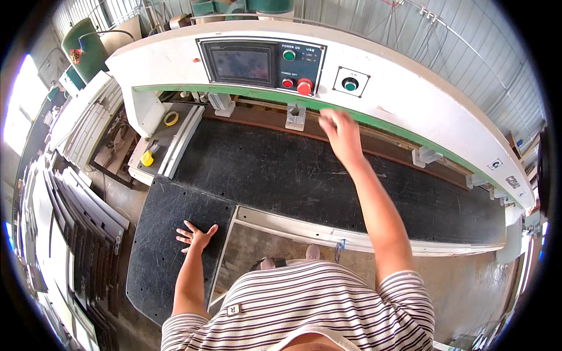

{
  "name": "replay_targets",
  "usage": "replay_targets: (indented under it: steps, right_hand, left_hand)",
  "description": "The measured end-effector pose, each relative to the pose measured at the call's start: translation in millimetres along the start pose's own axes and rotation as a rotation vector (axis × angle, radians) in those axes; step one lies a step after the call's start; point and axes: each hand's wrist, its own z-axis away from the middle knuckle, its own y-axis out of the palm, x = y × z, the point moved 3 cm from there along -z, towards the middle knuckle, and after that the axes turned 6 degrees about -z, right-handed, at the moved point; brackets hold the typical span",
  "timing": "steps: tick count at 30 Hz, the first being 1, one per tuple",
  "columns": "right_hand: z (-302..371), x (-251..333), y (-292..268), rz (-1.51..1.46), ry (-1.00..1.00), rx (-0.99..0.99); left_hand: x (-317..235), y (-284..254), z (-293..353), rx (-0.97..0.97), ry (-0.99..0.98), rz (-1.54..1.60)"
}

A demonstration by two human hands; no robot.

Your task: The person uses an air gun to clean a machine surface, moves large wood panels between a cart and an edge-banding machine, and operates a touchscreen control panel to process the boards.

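Observation:
Fingers spread, my left hand (199,238) presses on the black side wing (164,205) of a long worktable. My right hand (342,137) is raised over the black tabletop (257,161), in front of the machine's green lower edge. Its fingers look bent but are smeared by motion, and I cannot make out anything in them. Above it, the white machine beam (398,70) carries a dark screen (241,63), a green button (289,55), a red mushroom button (304,87) and a round green knob (350,84). A pale clamp block (295,117) sits just left of this hand.
More clamp blocks (426,157) line the beam's underside. A yellow tape roll (171,119) and a yellow tool (147,158) lie on a side bench at the left. Many thin panels (88,199) are stacked upright on the left floor. A white frame edge (281,224) runs before me.

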Motion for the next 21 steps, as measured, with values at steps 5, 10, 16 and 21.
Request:
replay_targets:
  steps: [5, 10, 16, 21]
  right_hand:
    - [-134.0, 43.1, 16.8, 0.188, -0.244, -0.127]
    - [-171.0, 51.6, 39.2, 0.404, -0.118, 0.029]
    - [-173.6, 53.4, 46.6, 0.461, -0.129, 0.009]
    - [-174.5, 58.1, 50.3, 0.551, -0.159, -0.027]
  left_hand:
    - [0.4, -2.8, 1.7, 0.016, 0.007, 0.024]
    - [2.2, -2.4, 2.4, 0.014, 0.025, 0.064]
    - [5.5, -4.3, 3.4, 0.026, 0.014, 0.061]
    - [5.8, -4.3, 1.7, -0.004, -0.023, 0.018]
